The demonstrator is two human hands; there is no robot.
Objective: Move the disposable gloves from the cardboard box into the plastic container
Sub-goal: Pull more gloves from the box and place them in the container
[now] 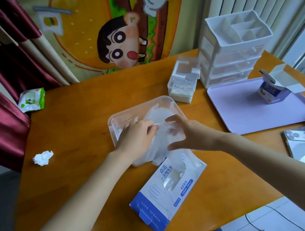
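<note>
Clear gloves [159, 148], one wad, long axis running box [161, 203] to container [140, 104], tail outside the near rim; left grip [135, 136] pinches it, right grip [188, 133] clasps it, spread wide.

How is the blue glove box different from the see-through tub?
The cardboard box is blue and white with printing; the plastic container is clear and plain. The box has only a torn hole on top; the container is wide open. Both hold gloves.
</note>
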